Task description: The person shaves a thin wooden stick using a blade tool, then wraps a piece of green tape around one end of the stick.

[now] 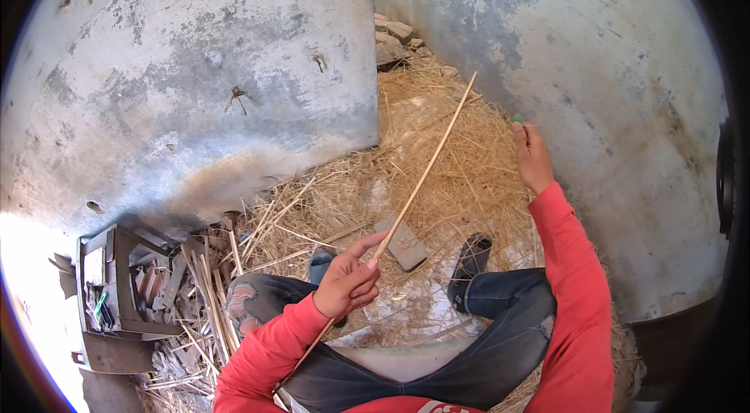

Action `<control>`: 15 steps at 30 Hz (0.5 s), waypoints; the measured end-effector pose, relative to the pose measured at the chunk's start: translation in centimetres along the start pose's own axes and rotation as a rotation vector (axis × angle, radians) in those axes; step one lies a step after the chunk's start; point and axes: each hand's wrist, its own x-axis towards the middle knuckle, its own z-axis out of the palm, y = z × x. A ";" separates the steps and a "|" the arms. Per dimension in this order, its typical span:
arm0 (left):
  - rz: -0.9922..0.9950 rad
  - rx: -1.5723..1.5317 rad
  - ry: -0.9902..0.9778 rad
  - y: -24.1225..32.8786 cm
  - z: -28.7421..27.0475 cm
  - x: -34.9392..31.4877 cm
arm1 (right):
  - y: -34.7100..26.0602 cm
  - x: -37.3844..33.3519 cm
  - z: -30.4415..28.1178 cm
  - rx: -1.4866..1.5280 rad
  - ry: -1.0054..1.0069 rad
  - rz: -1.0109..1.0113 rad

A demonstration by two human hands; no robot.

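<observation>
My left hand (349, 282) grips a long, thin, pale wooden stick (432, 163) between thumb and fingers. The stick slants from beside my left forearm up to a tip over the straw, far and to the right. My right hand (533, 157) is held out at the far right, close to the wall and apart from the stick. Its thumb and fingers pinch a small green thing (517, 119), which mostly hides behind the fingertips, so its kind does not show.
Shavings and straw (445, 147) cover the floor ahead. A flat grey block (402, 244) lies between my feet. Left of my knee stand several split sticks (209, 288) and a dark wooden frame (117, 280) with scraps. Worn plaster walls (258, 46) rise ahead and to the right.
</observation>
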 end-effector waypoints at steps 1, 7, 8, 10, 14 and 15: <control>0.009 -0.006 0.000 0.1 0.1 0.1 | -0.9 -0.4 -0.2 0.013 -0.052 -0.008; 0.017 -0.005 0.068 0.3 0.1 0.3 | -5.5 -1.9 -0.3 -0.033 -0.345 0.016; 0.014 -0.002 0.073 0.3 0.1 0.4 | -5.6 -2.2 0.0 -0.020 -0.335 -0.019; 0.012 0.005 0.084 0.5 0.2 0.5 | -5.4 -2.4 0.3 0.006 -0.347 -0.084; 0.027 0.003 0.091 0.5 0.0 0.9 | -4.5 -2.8 1.3 -0.005 -0.326 -0.353; 0.036 0.000 0.101 0.4 -0.1 0.9 | -4.6 -3.1 1.6 -0.019 -0.302 -0.458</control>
